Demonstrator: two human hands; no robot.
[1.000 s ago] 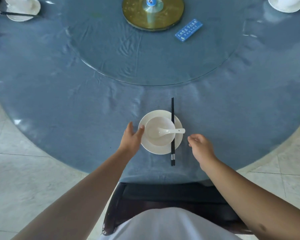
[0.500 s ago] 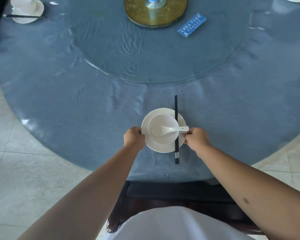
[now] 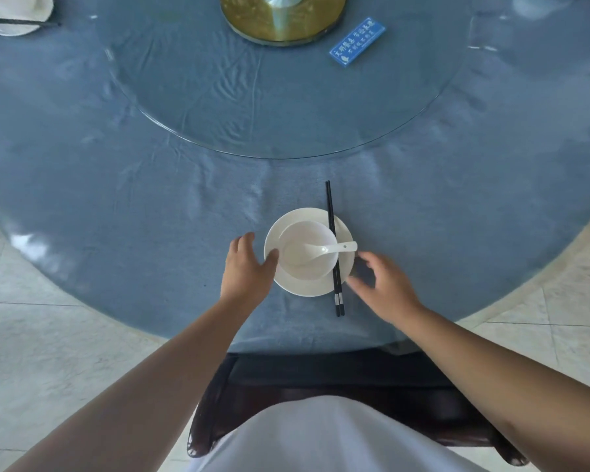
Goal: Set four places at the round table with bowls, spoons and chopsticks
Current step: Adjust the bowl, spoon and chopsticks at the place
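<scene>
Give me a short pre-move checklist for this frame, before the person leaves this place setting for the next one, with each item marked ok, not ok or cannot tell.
1. Bowl sits on the plate: ok.
2. Spoon lies in the bowl, handle pointing right over the rim: ok.
3. Chopsticks lie together across the plate's right side, beside the bowl: ok.
4. Left hand free of the setting: not ok, its thumb touches the plate's left rim.
5. Right hand free: cannot tell, it is blurred; fingers look spread just right of the plate.
6. All four places set: cannot tell; only one other setting shows clearly, far left.
</scene>
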